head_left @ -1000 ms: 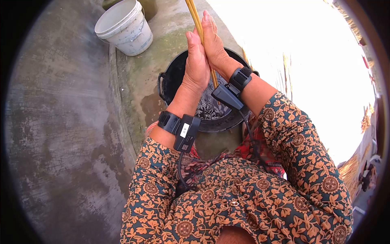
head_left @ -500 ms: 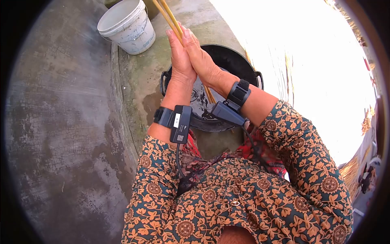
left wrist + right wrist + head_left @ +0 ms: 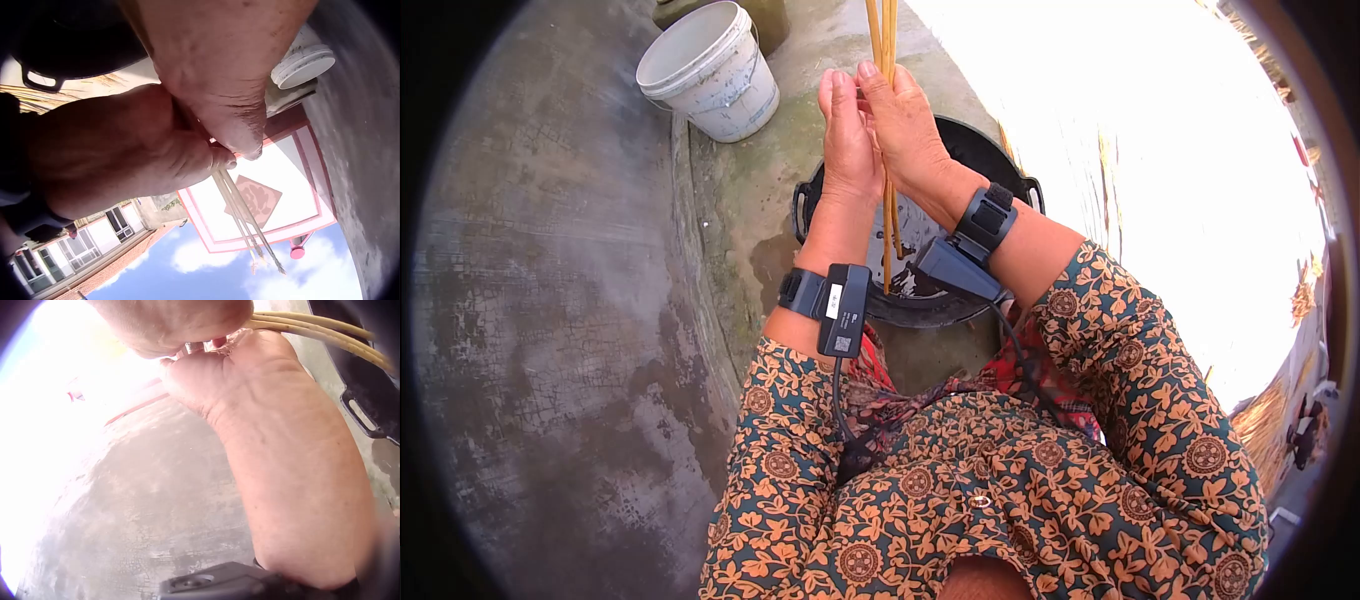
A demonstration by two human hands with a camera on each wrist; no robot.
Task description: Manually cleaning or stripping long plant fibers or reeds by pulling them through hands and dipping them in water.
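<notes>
Several thin yellow-brown chopsticks (image 3: 887, 35) stand nearly upright in the right hand (image 3: 910, 125), between its thumb and fingers. Their lower ends reach down over a black two-handled basin (image 3: 970, 140) with shallow water (image 3: 915, 225) in it. Close against the right hand, the left hand (image 3: 850, 150) is slightly cupped, thumb upward. From the left wrist, the upper ends of the chopsticks (image 3: 240, 212) fan out past the right thumb. The right wrist view shows the left palm (image 3: 262, 369) beside the chopsticks (image 3: 325, 331); fingers between the hands are mostly hidden.
A white bucket (image 3: 710, 75) with a wire handle stands on the concrete at upper left, near an olive-coloured container (image 3: 770, 20). Bright ground with loose straw (image 3: 1105, 180) lies to the right. A smooth grey concrete surface (image 3: 570, 300) spans the left.
The hands shift left, then slightly apart, the palms no longer pressed flat together. The chopsticks tilt left at half a second ago and now stand nearly upright, in the right hand.
</notes>
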